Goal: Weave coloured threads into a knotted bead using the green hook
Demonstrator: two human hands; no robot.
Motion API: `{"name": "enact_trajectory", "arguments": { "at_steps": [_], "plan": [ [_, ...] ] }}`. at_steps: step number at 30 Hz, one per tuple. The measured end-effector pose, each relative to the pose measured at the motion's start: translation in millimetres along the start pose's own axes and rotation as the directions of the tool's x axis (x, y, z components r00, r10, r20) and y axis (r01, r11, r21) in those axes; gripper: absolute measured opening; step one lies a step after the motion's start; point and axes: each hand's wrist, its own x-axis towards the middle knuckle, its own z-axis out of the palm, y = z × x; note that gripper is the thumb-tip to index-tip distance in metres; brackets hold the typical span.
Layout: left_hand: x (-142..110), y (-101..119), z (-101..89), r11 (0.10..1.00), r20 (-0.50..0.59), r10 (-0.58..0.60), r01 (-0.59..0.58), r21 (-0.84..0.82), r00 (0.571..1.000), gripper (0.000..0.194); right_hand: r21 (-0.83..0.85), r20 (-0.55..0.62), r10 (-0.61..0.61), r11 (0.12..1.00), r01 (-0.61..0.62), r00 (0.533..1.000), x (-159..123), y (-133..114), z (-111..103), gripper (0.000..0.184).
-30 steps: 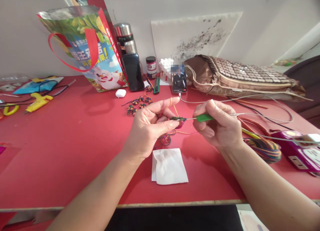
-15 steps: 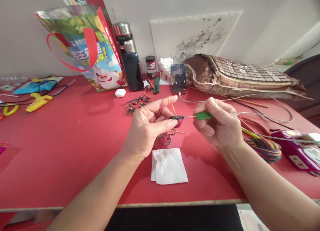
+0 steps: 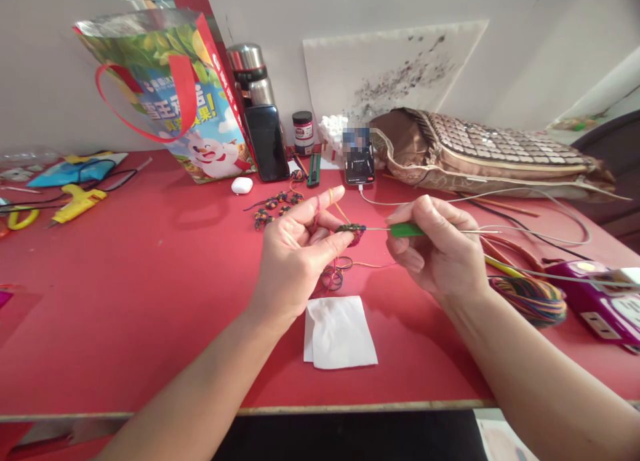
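The counter [image 3: 165, 328] has a smooth red surface with a soft sheen, and the folded tissue [image 3: 343, 333] on it looks like matt white paper. The flask [image 3: 247, 61] shows shiny metal, the 2 phones, 1 dark [image 3: 267, 144] and 1 lit [image 3: 359, 164], have glossy fronts, and the glue gun [image 3: 77, 204] looks like yellow plastic.

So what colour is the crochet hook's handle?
The handle is green, clearest in the head view.

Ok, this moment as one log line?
left hand: small multicoloured crocheted piece | right hand: green-handled thin metal hook | hook meets piece
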Motion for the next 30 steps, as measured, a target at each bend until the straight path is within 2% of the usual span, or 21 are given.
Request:
{"name": "enact_trajectory", "arguments": {
  "at_steps": [6, 19, 25, 30],
  "plan": [
    [0.1, 2.0, 0.4, 0.993, -0.001, 0.080, -0.080, 0.085, 0.997, 0.014, -0.015, 0.001, 0.004, 1.000, -0.004, 1.000, -0.2, 0.9, -0.9, 0.045],
    [-2.9, 5.1, 0.6, 0.967, -0.024, 0.133, -0.125, 0.223, 0.991, 0.011, -0.048, -0.014, -0.026, 0.999, 0.025, 1.000, -1.1, 0.9, -0.4, 0.046],
    [-4.8, 2.1, 0.7, 0.916, -0.009, 0.244, -0.228, 0.330, 0.970, 0.024, -0.068, -0.019, -0.046, 0.997, 0.044, 0.999, -4.2, 0.6, -2.2, 0.040],
    [-4.3, -4.7, -0.9, 0.831, 0.025, 0.386, -0.360, 0.424, 0.922, 0.044, -0.163, -0.016, -0.042, 0.986, 0.039, 0.999, -8.8, -0.1, -3.9, 0.038]
  ]
}}
